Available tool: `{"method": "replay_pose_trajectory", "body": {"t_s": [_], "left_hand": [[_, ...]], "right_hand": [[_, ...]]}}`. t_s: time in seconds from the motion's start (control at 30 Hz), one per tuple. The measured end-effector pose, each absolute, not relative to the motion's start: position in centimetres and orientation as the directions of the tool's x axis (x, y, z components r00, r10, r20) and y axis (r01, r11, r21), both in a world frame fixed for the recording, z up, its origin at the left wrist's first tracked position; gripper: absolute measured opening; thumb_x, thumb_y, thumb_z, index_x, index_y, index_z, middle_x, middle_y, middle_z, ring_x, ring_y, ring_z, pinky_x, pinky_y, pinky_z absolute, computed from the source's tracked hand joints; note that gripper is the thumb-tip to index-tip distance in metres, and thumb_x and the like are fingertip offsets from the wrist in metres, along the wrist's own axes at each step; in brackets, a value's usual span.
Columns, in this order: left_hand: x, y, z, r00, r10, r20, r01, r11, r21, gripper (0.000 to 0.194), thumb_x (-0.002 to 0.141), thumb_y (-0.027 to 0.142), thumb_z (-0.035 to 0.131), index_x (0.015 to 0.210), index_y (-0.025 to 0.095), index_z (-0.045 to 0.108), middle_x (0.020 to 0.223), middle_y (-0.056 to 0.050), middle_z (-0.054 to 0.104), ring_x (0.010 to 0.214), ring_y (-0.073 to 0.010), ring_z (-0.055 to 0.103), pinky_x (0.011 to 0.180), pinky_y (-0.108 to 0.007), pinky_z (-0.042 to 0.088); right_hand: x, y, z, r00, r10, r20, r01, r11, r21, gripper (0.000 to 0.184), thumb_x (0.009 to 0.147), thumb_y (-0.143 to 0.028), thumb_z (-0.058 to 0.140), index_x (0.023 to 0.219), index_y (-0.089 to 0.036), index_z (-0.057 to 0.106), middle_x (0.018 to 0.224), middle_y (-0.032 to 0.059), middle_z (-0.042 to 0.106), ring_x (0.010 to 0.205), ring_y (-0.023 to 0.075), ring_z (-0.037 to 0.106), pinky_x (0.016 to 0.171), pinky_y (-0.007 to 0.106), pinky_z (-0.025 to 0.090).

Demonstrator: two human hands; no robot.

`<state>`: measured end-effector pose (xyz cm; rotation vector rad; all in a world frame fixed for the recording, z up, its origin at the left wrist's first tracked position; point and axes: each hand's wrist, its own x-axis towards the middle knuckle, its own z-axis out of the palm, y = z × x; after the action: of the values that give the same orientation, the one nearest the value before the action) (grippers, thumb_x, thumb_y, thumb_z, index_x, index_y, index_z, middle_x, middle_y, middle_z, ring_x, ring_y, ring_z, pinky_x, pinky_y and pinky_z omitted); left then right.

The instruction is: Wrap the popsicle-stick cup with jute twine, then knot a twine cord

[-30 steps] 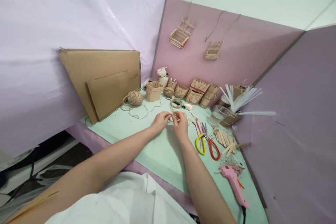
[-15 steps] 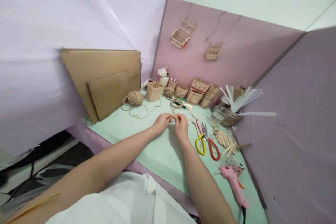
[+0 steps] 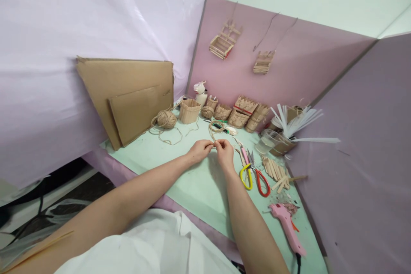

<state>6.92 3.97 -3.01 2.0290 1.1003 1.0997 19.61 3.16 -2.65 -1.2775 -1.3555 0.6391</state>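
Observation:
My left hand and my right hand meet over the middle of the table, fingertips pinched close together. Between them runs a piece of thin brown twine, which leads up into a loose coil lying just beyond the fingers. Both hands are closed on the twine; the exact spot they grip is mostly hidden by the fingers. Scissors with one yellow and one red handle lie open to the right of my right hand, beside a pink-handled tool.
A pink glue gun lies at right, below wooden sticks. Behind stand a clear plastic cup, white strips, a stick basket and a twine ball. Cardboard sheets lean at left.
My right hand has shifted slightly to the right, and its fingers have changed position a little on the twine. My left hand has moved slightly with it. Other things stay put.

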Motion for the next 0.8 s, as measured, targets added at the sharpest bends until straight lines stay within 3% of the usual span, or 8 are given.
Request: {"method": "replay_pose_trajectory", "body": {"t_s": [0.3,0.5,0.8], "left_hand": [[6.7,4.01,-2.73,0.208,0.929,0.307,0.324,-0.362,0.874,0.031,0.079,0.035,0.046,0.071,0.012,0.067,0.067,-0.002,0.063,0.067,-0.0136,0.052,0.064,-0.024,0.039],[6.67,4.39,-2.78,0.142,0.938,0.316,0.262,-0.344,0.902,0.026,0.076,0.029,0.046,0.069,0.012,0.065,0.067,-0.002,0.063,0.068,-0.0137,0.053,0.064,-0.024,0.04],[6.89,4.36,-3.16,0.189,0.929,0.317,0.221,-0.355,0.908,0.025,0.076,0.031,0.049,0.077,0.013,0.066,0.074,-0.004,0.066,0.071,-0.0144,0.055,0.068,-0.025,0.042]], "right_hand": [[19.32,3.14,-2.97,0.183,0.968,0.171,0.126,0.149,-0.981,0.021,0.071,-0.038,0.057,0.076,-0.017,0.056,0.065,0.0008,0.056,0.058,0.0126,0.049,0.053,0.024,0.037],[19.01,2.58,-2.43,0.172,0.976,0.132,0.154,0.105,-0.982,0.026,0.069,-0.041,0.06,0.072,-0.014,0.062,0.065,0.0028,0.059,0.057,0.0115,0.047,0.051,0.024,0.036],[19.23,2.82,-2.27,0.149,0.956,0.253,0.178,0.226,-0.958,0.026,0.069,-0.042,0.058,0.071,-0.016,0.062,0.066,0.0022,0.061,0.063,0.0145,0.051,0.057,0.025,0.038]]}}
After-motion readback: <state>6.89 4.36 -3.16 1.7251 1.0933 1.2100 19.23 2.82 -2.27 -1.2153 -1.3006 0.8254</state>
